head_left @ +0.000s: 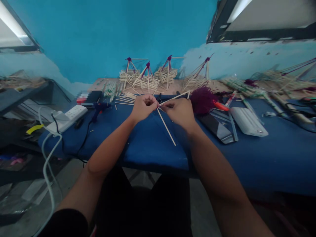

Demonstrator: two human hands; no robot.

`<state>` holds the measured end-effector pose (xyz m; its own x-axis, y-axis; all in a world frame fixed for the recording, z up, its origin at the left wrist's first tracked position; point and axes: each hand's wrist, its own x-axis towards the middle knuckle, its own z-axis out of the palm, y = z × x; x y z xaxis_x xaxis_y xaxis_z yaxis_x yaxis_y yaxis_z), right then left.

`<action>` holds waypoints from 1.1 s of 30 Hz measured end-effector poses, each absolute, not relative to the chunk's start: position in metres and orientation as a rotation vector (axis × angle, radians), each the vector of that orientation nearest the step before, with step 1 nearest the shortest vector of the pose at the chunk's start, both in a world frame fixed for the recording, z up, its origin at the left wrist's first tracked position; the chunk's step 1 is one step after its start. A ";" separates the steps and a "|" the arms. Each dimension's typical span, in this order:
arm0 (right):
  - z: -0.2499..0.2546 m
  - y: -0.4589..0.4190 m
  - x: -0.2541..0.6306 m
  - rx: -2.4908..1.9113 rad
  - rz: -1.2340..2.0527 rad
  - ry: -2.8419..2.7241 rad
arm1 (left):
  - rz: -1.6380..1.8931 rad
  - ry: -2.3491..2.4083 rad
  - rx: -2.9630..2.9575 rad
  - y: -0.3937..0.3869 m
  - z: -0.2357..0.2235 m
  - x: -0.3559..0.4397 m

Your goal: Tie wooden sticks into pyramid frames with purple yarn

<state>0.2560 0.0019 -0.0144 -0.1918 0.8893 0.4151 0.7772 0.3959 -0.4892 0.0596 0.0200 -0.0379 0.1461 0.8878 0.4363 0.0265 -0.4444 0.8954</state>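
Both hands meet over the blue tabletop (153,144), pinching thin wooden sticks (167,127) where they join. My left hand (144,107) is closed at the joint, with a speck of purple at its fingertips. Fingers of my right hand (180,112) close on the same sticks just to the right. One stick slants down toward the table's front; another angles up past the right hand. Loose sticks (124,99) lie behind the left hand. A tangle of dark purple yarn (202,99) sits right of my right hand. The fingers hide the joint itself.
Several stick structures with purple-tied tops (148,77) stand along the blue wall. At left are a hot glue gun (98,110) and a white power strip (71,117) with cables. A phone (217,127), a white power bank (248,121) and an orange-handled tool (221,105) lie at right.
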 end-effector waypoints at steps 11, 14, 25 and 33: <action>-0.010 -0.001 0.252 -1.623 0.170 -2.038 | 1.340 1.075 1.820 0.022 -0.035 0.053; -0.013 0.001 0.251 -1.633 0.155 -2.034 | 1.327 1.174 1.987 0.023 -0.037 0.052; -0.014 0.003 0.254 -1.611 0.154 -2.021 | 1.328 0.984 1.978 0.027 -0.035 0.044; -0.012 0.003 0.257 -1.522 0.211 -2.029 | 1.406 0.924 1.844 0.025 -0.037 0.055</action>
